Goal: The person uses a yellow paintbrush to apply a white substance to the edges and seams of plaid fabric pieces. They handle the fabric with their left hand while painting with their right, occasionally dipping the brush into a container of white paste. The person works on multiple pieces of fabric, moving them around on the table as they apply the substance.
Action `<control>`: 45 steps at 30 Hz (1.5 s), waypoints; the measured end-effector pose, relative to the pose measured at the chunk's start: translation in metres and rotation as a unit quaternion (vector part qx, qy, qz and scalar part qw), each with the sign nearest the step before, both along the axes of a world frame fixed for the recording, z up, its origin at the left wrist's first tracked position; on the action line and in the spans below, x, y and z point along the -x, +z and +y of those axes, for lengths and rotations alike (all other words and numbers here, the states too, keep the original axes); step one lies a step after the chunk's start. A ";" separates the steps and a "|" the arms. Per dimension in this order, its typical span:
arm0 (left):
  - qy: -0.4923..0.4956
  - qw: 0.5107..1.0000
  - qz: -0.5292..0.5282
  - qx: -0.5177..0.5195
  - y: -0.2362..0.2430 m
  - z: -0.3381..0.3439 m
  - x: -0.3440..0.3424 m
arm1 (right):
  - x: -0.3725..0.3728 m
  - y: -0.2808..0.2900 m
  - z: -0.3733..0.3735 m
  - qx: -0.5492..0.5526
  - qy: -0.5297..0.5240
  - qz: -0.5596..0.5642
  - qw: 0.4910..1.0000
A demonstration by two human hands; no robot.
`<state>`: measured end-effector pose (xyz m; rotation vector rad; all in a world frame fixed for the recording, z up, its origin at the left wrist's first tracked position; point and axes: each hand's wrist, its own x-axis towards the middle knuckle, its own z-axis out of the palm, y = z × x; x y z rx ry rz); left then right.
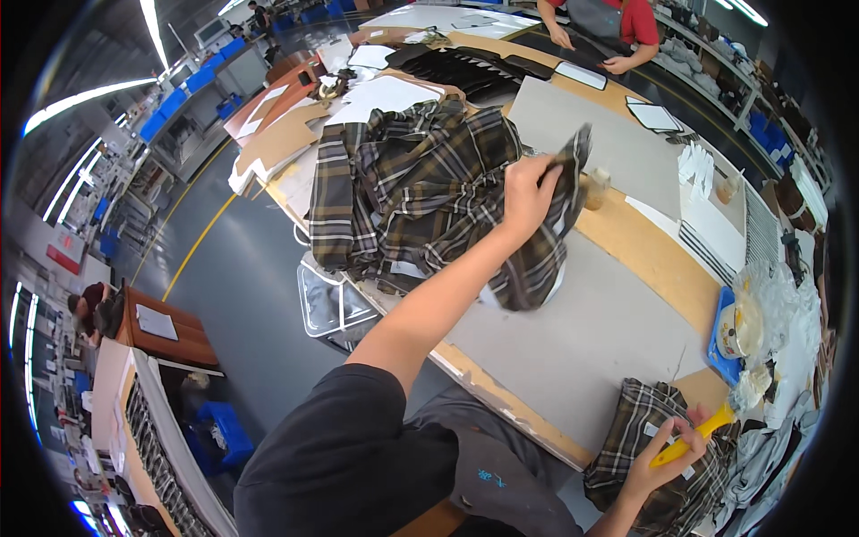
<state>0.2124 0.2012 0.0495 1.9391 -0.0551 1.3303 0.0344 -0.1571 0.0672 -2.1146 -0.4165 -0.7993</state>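
My left hand [526,195] is closed on the upper edge of a plaid fabric piece [535,273], which hangs tilted over the grey board. Just left of it lies a heaped pile of brown, black and white plaid fabric [407,192]. At the lower right, my right hand [655,465] grips the yellow handle of a brush [711,422]. The brush's pale head points toward a bowl [739,329] in a blue tray [719,349]. Under and beside that hand lies more plaid fabric [617,434], with small white labels on it.
The grey board [573,345] covers the near tabletop. A small jar [596,190] stands beyond the held piece. White gloves [695,170] and clear plastic bags [771,277] lie to the right. Across the table, another person [608,31] works. Paper patterns [380,97] lie behind the pile.
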 end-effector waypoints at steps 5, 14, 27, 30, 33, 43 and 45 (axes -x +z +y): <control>-0.072 0.996 -0.039 0.043 0.055 -0.014 0.043 | -0.009 0.009 0.028 -0.035 0.038 -0.013 0.999; -0.189 0.966 0.076 0.161 0.075 -0.015 0.098 | -0.012 0.029 0.060 -0.079 0.115 -0.043 0.989; -0.553 0.628 0.378 0.396 0.000 -0.077 0.171 | -0.011 0.006 0.108 -0.151 0.217 0.014 0.964; -0.553 0.678 0.319 0.364 0.000 -0.083 0.172 | -0.012 -0.006 0.105 -0.183 0.204 0.031 0.961; -0.459 0.801 0.297 0.244 0.015 -0.101 0.181 | -0.009 -0.013 0.100 -0.180 0.178 0.056 0.966; -0.461 0.673 0.415 0.404 0.024 -0.076 0.171 | -0.004 -0.021 0.085 -0.384 0.221 0.215 0.870; -0.457 0.681 0.418 0.391 0.025 -0.075 0.173 | -0.003 -0.023 0.083 -0.382 0.218 0.211 0.873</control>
